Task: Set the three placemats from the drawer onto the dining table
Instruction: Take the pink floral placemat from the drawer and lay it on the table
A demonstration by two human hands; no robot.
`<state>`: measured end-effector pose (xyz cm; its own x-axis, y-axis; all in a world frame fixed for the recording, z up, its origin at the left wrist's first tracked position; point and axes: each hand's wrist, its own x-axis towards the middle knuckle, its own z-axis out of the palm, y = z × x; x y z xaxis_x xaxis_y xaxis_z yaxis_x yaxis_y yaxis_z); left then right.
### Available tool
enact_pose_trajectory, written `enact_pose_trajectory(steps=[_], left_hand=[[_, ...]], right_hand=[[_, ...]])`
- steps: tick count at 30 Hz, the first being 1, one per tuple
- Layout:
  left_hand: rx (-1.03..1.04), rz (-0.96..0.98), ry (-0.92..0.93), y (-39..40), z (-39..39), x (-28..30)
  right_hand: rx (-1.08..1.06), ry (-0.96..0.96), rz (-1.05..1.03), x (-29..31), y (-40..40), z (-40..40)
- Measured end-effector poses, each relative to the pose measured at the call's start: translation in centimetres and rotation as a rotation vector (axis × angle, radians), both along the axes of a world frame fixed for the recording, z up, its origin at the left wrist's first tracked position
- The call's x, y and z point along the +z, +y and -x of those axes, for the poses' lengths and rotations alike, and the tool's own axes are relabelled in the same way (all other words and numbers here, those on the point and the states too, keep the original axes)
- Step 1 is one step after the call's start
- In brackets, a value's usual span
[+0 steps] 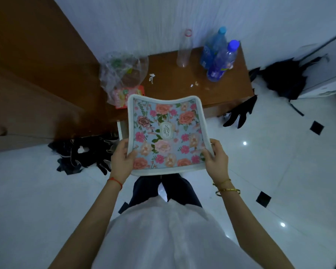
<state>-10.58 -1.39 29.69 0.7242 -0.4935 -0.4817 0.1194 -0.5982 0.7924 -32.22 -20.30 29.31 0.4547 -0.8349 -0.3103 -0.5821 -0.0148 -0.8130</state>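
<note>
A floral placemat (166,134) with a white border is held up in the air in front of the person, above the white tiled floor (270,171) and just short of the near edge of the brown table (182,82). It is printed with pink, orange and red flowers on a pale blue ground, with a small oval label at the middle. Its far edge sags in a shallow curve. Whether more than one mat is stacked here cannot be told.

The left hand (122,158) grips the mat's near left corner, thumb on the printed face and fingers curled beneath. The right hand (215,158) grasps the near right corner the same way. A red string circles the left wrist; gold bangles sit on the right wrist.

On the table stand an empty clear bottle (184,49) and two blue-capped water bottles (219,57) near the wall, with a clear plastic bag (122,72) at the table's left end over an orange packet (124,94). Small white scraps lie between them.

Dark clothing (81,152) is heaped on the floor to the left, and more dark fabric (283,78) lies at the right by the wall.
</note>
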Motion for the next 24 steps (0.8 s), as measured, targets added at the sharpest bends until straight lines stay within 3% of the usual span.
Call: enact_pose_trajectory(steps=[10, 17, 24], left_hand=[[-0.238, 0.211, -0.041, -3.4, -2.3, 8.5], [-0.579, 0.285, -0.069, -7.8, -2.9, 11.2], [-0.92, 0.34, -0.011, -12.7, 2.8, 13.6]], right_hand=[[-0.247, -0.071, 0.146, 8.0, 3.6, 2.6], [-0.532, -0.1, 0.25, 10.8, 7.9, 5.2], [-0.847, -0.061, 0.327, 12.5, 12.0, 10.6]])
